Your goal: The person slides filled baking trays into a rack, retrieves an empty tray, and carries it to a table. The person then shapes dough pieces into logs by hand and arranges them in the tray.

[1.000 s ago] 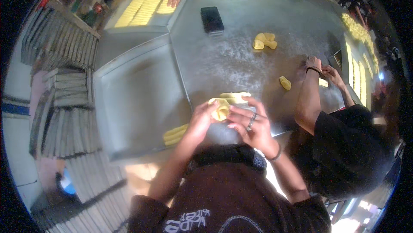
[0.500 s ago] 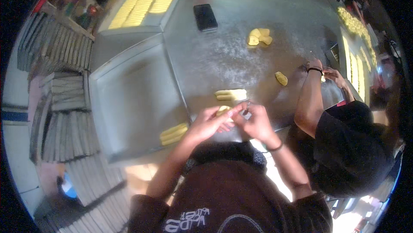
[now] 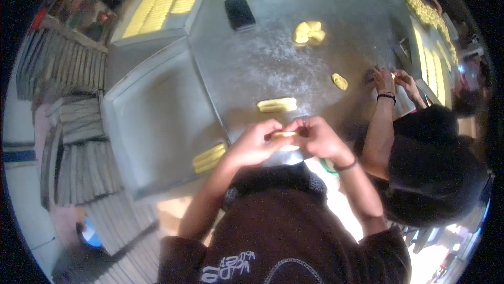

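Between my two hands, a small strip of yellow dough (image 3: pixel 286 135) is pinched by the fingertips, just in front of my body at the table's near edge. My left hand (image 3: pixel 256 145) grips its left end, and my right hand (image 3: pixel 321 138) closes on its right end. Fingers hide part of the strip. Just beyond them, a couple of yellow dough rolls (image 3: pixel 276 105) lie side by side on the metal table (image 3: pixel 262 63). To the left, a few more dough rolls (image 3: pixel 209 158) rest in the near right corner of a grey metal tray (image 3: pixel 157 100).
Farther off lie a single dough lump (image 3: pixel 339 81), a cluster of dough pieces (image 3: pixel 308 33) and a flat black rectangular object (image 3: pixel 239 13). A tray of lined-up rolls (image 3: pixel 160 8) stands at the far left. Beside me on the right, a co-worker's hands (image 3: pixel 388 82) are busy. Stacked trays (image 3: pixel 79 168) fill the left side.
Both my hands have come to a matching pinch on the dough strip, which now stretches level between them. The view has shifted slightly. The co-worker's hands have moved a little.
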The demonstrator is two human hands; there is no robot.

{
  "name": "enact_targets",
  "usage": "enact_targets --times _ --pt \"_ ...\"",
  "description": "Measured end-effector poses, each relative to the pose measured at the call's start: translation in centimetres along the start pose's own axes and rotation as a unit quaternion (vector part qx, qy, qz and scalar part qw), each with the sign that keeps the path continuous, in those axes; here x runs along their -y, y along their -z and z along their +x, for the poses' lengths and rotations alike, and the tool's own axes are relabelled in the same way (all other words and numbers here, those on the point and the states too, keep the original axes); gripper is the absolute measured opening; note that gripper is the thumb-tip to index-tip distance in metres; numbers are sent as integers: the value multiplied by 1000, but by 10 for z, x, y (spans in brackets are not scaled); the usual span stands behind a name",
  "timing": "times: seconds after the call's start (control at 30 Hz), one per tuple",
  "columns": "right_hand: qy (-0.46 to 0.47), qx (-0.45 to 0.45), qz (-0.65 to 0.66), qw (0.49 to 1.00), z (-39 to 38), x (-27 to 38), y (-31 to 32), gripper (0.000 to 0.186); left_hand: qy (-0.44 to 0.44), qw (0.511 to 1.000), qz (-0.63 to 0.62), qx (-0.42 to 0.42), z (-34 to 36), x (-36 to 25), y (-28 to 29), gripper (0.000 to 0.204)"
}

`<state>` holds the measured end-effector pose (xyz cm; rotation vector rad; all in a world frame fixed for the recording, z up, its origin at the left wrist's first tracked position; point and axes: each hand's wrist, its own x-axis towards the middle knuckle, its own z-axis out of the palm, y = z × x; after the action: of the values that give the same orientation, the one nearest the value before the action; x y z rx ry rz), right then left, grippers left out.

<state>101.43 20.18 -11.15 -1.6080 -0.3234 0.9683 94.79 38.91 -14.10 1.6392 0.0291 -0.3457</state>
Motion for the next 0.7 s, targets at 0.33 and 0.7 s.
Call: enact_targets --times 0.33,0.7 --pt "-14 4 -81 997 -9 -3 37 9 -56 980 183 52 30 -2 -4 21" --pt "-18 -47 -57 997 -23 -24 48 19 2 992 77 101 45 8 -20 20"
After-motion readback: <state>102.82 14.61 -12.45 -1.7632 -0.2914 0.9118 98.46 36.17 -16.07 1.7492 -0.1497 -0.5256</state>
